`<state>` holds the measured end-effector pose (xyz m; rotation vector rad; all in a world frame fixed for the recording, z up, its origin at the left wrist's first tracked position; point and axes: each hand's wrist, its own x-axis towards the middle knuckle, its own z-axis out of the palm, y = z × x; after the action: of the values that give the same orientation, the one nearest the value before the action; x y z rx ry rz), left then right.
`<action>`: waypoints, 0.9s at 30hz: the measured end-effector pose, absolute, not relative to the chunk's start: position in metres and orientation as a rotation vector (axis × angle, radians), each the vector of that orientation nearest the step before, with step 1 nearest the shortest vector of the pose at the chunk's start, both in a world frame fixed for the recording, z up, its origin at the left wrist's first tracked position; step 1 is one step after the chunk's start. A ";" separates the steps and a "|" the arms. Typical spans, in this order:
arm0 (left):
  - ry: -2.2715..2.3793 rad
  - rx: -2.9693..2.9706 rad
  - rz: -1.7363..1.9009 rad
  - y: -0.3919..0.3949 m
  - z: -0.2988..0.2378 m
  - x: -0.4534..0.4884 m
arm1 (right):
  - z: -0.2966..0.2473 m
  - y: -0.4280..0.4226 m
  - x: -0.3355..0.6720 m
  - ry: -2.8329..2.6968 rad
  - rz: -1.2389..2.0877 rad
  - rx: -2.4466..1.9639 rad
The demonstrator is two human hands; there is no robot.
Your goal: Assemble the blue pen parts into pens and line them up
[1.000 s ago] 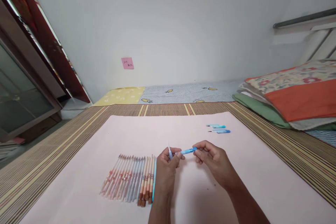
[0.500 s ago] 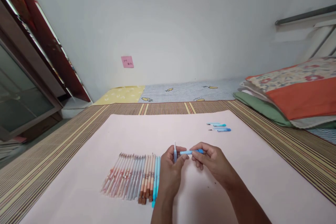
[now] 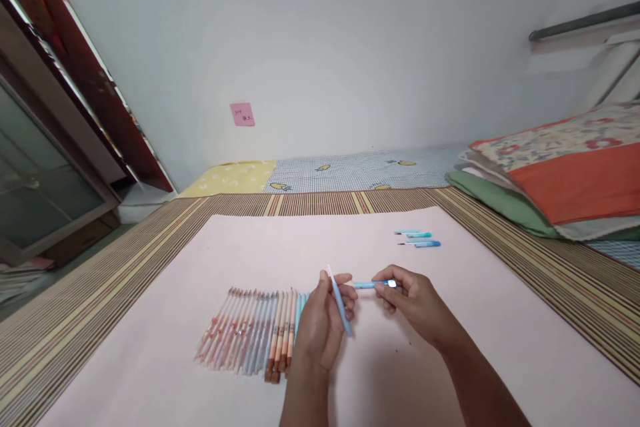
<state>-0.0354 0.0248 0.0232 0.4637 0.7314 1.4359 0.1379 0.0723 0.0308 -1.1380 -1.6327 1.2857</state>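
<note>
My left hand (image 3: 323,317) is closed on a slim light-blue pen barrel (image 3: 339,303) with a whitish tip; it slants across the palm. In my right hand (image 3: 407,297), thumb and fingers pinch a blue pen (image 3: 366,285) by its darker right end. It lies roughly level, its left end near my left fingertips; whether they touch it I cannot tell. Left of my left hand is a row of pens: several clear ones with reddish and grey parts (image 3: 237,333), several peach ones with brown ends (image 3: 283,340), and light-blue ones (image 3: 300,307), partly hidden by the hand.
Blue pen parts and refills (image 3: 425,244) lie at the back right of the pale pink sheet (image 3: 280,240). Under it is a striped mat (image 3: 150,240). Folded bedding (image 3: 585,173) is stacked at the right. A pink note (image 3: 243,115) sticks to the wall.
The barrel in my left hand has tilted from upright to slanting, and more of it shows. My right hand has moved slightly right with the blue pen, away from my left hand.
</note>
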 end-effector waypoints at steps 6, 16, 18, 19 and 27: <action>0.677 0.342 1.457 0.027 0.019 -0.044 | -0.001 0.087 0.154 -1.866 1.056 -1.426; 0.843 0.883 1.328 0.018 0.024 -0.026 | 0.032 0.067 0.126 -1.582 1.414 -0.942; 0.931 0.949 1.296 0.017 0.025 -0.024 | 0.035 0.064 0.122 -1.571 1.549 -0.779; 0.958 0.966 1.284 0.017 0.026 -0.023 | 0.035 0.063 0.122 -1.574 1.577 -0.737; 1.034 1.013 1.337 0.022 0.028 -0.018 | 0.040 0.068 0.132 -1.597 1.329 -0.922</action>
<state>-0.0184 0.0216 0.0283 1.0127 1.0340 1.3370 0.1320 0.0678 0.0405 -0.9216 -1.5975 1.3291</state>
